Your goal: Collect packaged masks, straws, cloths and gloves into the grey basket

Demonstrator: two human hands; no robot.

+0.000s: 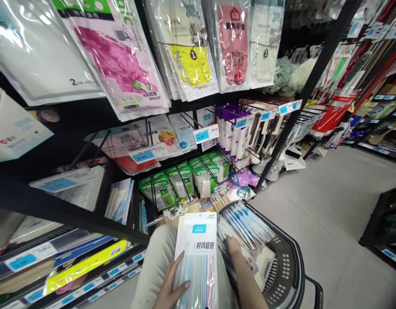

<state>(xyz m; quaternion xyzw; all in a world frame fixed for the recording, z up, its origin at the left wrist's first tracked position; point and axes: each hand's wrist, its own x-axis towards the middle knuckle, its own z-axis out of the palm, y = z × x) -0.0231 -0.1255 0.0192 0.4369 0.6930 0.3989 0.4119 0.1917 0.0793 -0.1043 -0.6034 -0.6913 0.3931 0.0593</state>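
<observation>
A pack of pastel drinking straws stands upright over my lap, its printed front facing me. My left hand grips its left side, thumb across the front. My right hand reaches into the dark shopping basket on my right, with its fingers curled among the packets there. What those fingers hold is hidden. In the basket, several thin white and blue packets lean in a row, and a pale flat package lies nearer me.
Ahead, a black rack holds bagged gloves, green-and-white hanging packs and price tags on hooks. Notebooks fill shelves at left. Grey floor stretches to the right, past the basket handle, towards another dark shelf.
</observation>
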